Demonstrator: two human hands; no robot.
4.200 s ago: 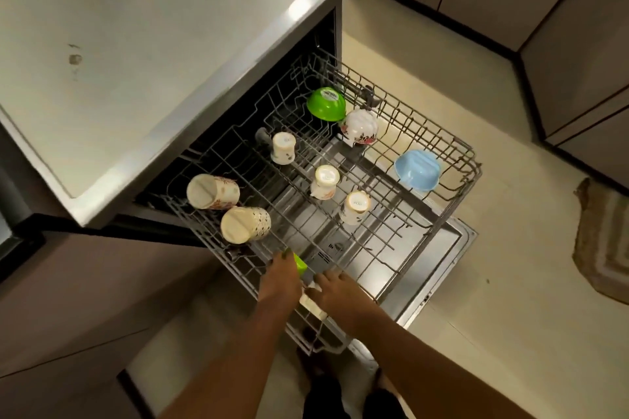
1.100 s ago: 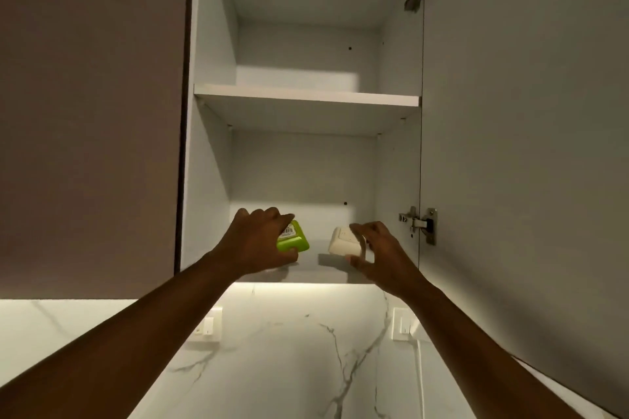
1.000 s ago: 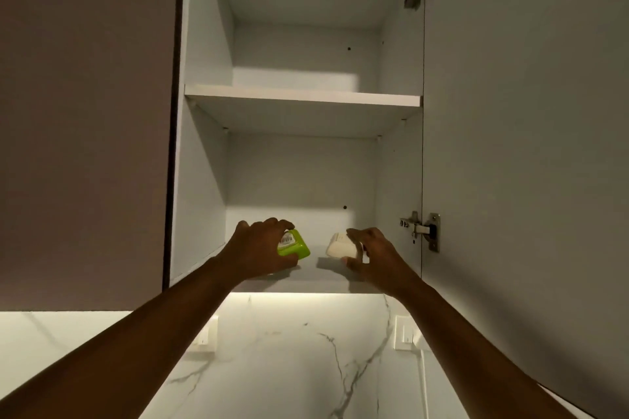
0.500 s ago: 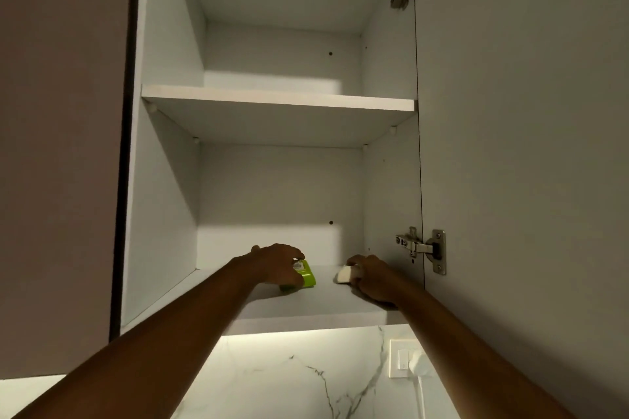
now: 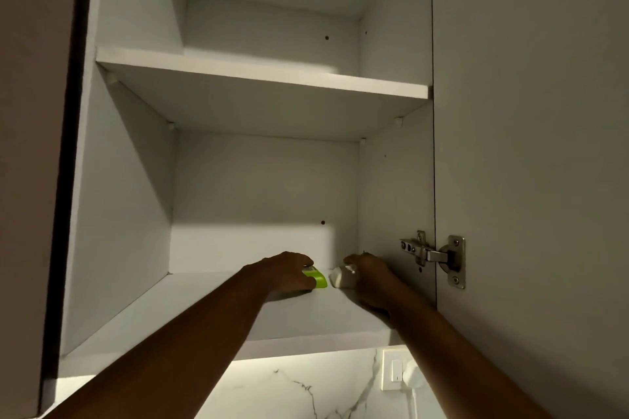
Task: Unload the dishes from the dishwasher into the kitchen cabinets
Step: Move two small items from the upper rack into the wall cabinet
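While both arms reach into the open cabinet, your left hand [image 5: 285, 271] grips a green container [image 5: 316, 277] and your right hand [image 5: 369, 277] grips a white container [image 5: 340, 279] on its bottom shelf [image 5: 211, 309].

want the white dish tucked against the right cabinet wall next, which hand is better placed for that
Right. The right hand already holds the white dish, beside the right cabinet wall. The left hand grips the green dish further left on the bottom shelf.
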